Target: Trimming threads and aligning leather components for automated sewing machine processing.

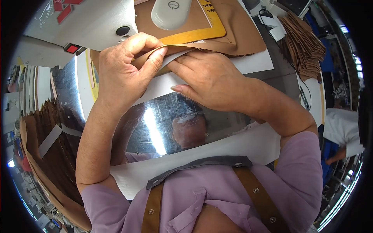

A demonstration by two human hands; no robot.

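Observation:
A brown fabric piece (243,35) lies under the machine head, its near edge lifted and folded back. My left hand (124,66) pinches that raised edge between thumb and fingers. Just right of it, my right hand (211,77) reaches in at the edge with fingers stretched out and thumb apart. Its fingertips rest by a narrow white strip (176,57) beneath the fabric and are partly hidden. On top of the fabric sits a yellow frame template (217,30) with dark handwriting on it.
The white machine (97,23) stands at the upper left, with a rounded white part (171,13) over the fabric. A scratched shiny metal plate (163,112) lies below my hands. Stacked brown pieces (303,42) are at the far right, more (50,128) at left. A person in white (342,132) is at right.

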